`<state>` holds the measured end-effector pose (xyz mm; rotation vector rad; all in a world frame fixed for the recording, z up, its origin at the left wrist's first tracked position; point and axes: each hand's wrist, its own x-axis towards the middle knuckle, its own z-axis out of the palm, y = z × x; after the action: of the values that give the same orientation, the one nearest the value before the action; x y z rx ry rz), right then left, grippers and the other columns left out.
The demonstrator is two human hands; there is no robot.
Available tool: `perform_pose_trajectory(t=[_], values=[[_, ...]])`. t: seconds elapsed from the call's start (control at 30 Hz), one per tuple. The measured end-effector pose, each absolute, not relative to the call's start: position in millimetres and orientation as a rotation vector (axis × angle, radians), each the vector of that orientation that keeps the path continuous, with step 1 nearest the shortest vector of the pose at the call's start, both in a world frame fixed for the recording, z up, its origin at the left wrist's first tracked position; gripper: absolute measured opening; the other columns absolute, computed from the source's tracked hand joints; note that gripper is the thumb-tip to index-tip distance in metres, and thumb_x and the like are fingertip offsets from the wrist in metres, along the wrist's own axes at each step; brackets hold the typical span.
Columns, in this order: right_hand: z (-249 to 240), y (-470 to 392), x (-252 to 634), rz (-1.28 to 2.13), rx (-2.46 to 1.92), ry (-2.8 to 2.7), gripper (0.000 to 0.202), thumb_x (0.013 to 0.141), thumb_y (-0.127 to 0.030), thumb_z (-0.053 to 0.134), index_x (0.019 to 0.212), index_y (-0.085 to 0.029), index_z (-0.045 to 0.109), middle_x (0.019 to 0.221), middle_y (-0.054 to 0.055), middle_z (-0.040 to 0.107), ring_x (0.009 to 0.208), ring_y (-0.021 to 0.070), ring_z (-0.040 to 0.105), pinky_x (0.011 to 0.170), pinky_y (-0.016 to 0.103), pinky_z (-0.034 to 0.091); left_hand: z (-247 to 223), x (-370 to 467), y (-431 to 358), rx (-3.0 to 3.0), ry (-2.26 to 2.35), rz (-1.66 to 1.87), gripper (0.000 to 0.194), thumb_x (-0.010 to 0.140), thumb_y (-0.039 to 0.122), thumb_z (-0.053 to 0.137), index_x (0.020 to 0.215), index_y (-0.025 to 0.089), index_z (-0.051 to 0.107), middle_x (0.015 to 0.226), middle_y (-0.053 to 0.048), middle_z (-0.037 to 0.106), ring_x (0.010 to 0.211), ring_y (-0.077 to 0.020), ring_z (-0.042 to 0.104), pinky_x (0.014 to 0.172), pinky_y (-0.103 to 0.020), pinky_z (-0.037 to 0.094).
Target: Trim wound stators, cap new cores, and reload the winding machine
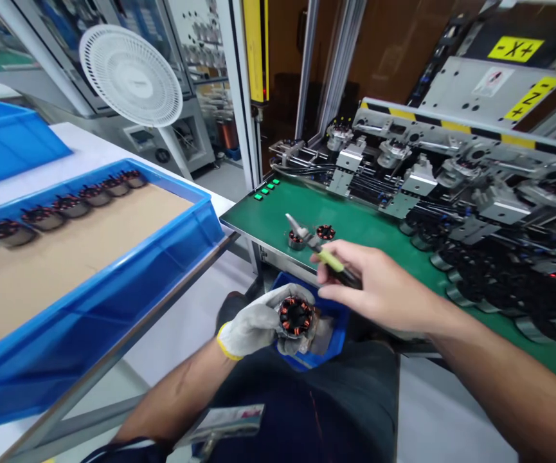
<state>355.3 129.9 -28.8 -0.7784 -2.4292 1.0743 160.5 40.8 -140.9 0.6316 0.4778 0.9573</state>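
My left hand, in a whitish glove with a yellow cuff, is closed around a motor stator with copper windings and a black centre, its wound face turned up. My bare right hand grips a pair of pliers with yellow-green and black handles, their metal jaws pointing up and left, apart from the held stator. Just beyond the jaws, two more stators stand on the green worktop, one of them near my right fingers. Under my left hand sits a small blue bin, partly hidden.
To the left, a large blue tray holds a row of several stators on cardboard. A winding machine lines the back right, with many dark parts before it. A white fan stands behind the tray.
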Motion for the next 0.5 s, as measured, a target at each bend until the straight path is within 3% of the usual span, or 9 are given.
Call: perform_pose_trajectory(t=[0.1, 0.2, 0.37, 0.5], values=[[-43.7, 124.2, 340.6, 1.459, -0.708, -2.308, 0.016, 0.082, -0.013, 0.065, 0.095, -0.019, 0.057, 0.093, 0.001, 0.069, 0.077, 0.0125, 0.063, 0.071, 0.025, 0.053, -144.4, 161.7, 35.7, 0.609, 0.532, 0.969, 0.056, 0.056, 0.035, 0.082, 0.106, 0.016, 0.067, 0.093, -0.011, 0.076, 0.055, -0.0170, 0.064, 0.044, -0.024, 0.044], [-53.2, 120.9, 335.0, 1.616, -0.658, -2.242, 0.021, 0.081, -0.012, 0.063, 0.099, -0.019, 0.055, 0.086, -0.001, 0.066, 0.075, 0.0119, 0.061, 0.070, 0.025, 0.051, -152.4, 159.2, 31.6, 0.598, 0.593, 0.982, 0.069, 0.052, 0.034, 0.082, 0.118, 0.016, 0.066, 0.104, -0.014, 0.076, 0.057, -0.0169, 0.063, 0.046, -0.026, 0.046], [-58.2, 117.2, 333.2, 1.252, -0.652, -2.333, 0.013, 0.083, -0.010, 0.059, 0.090, -0.020, 0.053, 0.081, -0.003, 0.063, 0.074, 0.0122, 0.058, 0.073, 0.027, 0.047, -161.7, 158.8, 31.2, 0.647, 0.546, 0.947, 0.070, 0.058, 0.036, 0.076, 0.122, 0.014, 0.063, 0.096, -0.012, 0.075, 0.053, -0.0164, 0.064, 0.043, -0.024, 0.046], [-47.8, 102.0, 345.3, 1.096, -0.819, -2.189, 0.016, 0.086, -0.016, 0.063, 0.099, -0.021, 0.056, 0.090, -0.001, 0.066, 0.075, 0.0129, 0.060, 0.073, 0.028, 0.048, -158.7, 159.1, 35.0, 0.651, 0.475, 0.917, 0.058, 0.058, 0.036, 0.075, 0.111, 0.014, 0.064, 0.084, -0.009, 0.072, 0.053, -0.0167, 0.064, 0.042, -0.023, 0.047]])
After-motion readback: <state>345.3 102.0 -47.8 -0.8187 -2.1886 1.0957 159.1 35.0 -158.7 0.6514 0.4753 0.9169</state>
